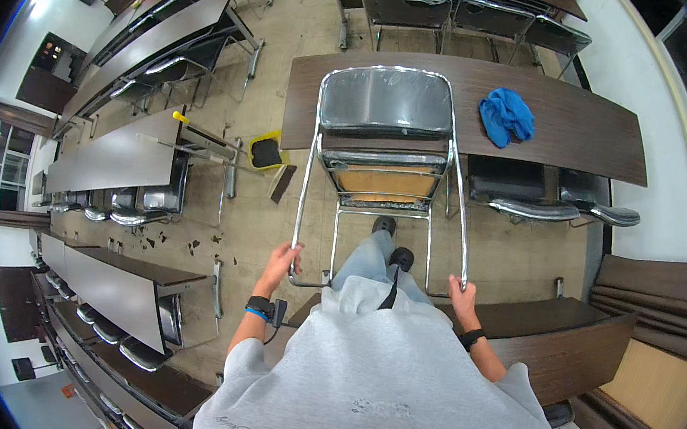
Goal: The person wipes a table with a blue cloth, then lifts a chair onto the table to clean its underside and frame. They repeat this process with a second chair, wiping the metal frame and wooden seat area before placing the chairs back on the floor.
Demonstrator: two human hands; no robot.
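Observation:
A metal-framed chair (386, 103) with a black padded backrest is tipped in front of me, its legs towards my body. The bare tan underside of its seat (387, 183) faces me. My left hand (282, 261) grips the chrome tube at the chair's lower left end. On the opposite side, my right hand (462, 296) is closed round the matching tube. The backrest overlaps a dark wood-grain table (585, 124) in the view; whether it touches the top I cannot tell. A crumpled blue cloth (507, 117) lies on that table, right of the chair.
Beyond the left side of the chair are a broom head (283, 183) and a yellow dustpan (267, 152) on the floor. Dark debris (194, 244) is scattered nearby. Black chairs (522, 189) sit under the table. Another table (556, 343) stands close behind me, at right.

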